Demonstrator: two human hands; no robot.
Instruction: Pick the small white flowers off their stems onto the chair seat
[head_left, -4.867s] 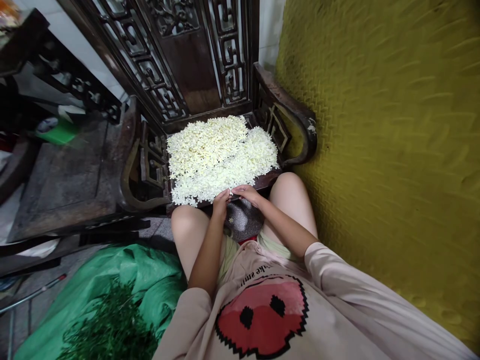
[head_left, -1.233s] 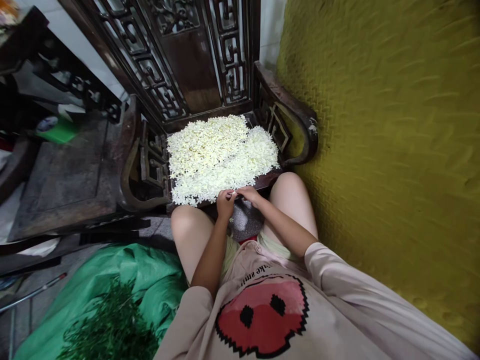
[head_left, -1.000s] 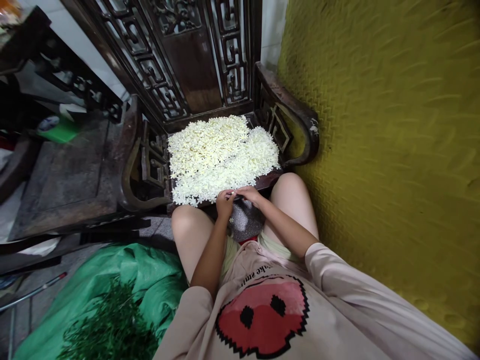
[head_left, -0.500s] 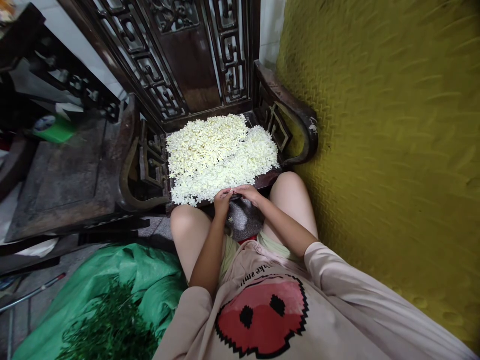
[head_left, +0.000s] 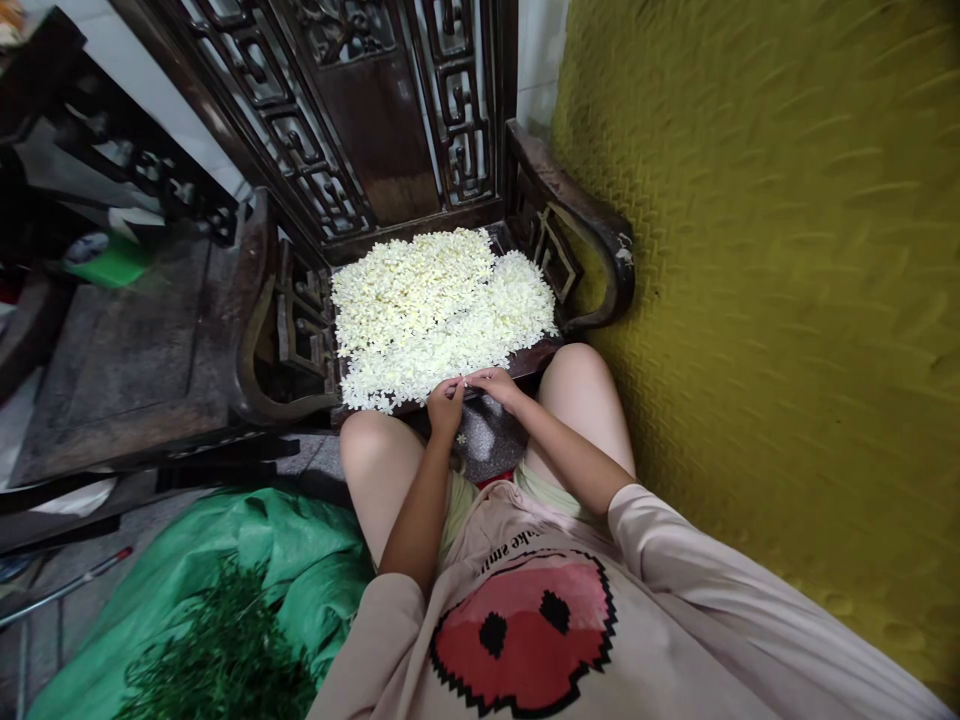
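Small white blossoms (head_left: 450,330) cover the seat of a dark carved wooden chair (head_left: 390,140), the rear part of the heap yellower than the front. At the seat's front edge my left hand (head_left: 445,404) and my right hand (head_left: 495,386) meet, fingers pinched and fingertips together. A tiny white speck shows between the fingertips, too small to tell what it is. Both hands are just in front of the blossoms, over the gap between my knees. One loose blossom (head_left: 461,439) shows below the hands, against the grey speckled floor.
Curved armrests (head_left: 619,260) flank the seat. A yellow textured surface (head_left: 765,280) rises close on the right. Another dark wooden seat (head_left: 127,360) with a green container (head_left: 112,262) stands to the left. Green leafy stems (head_left: 225,650) lie on a green sheet (head_left: 255,530) at lower left.
The view has shifted very slightly. My hands stay together in nearly the same place, and the white speck between the fingertips shows a little more clearly.
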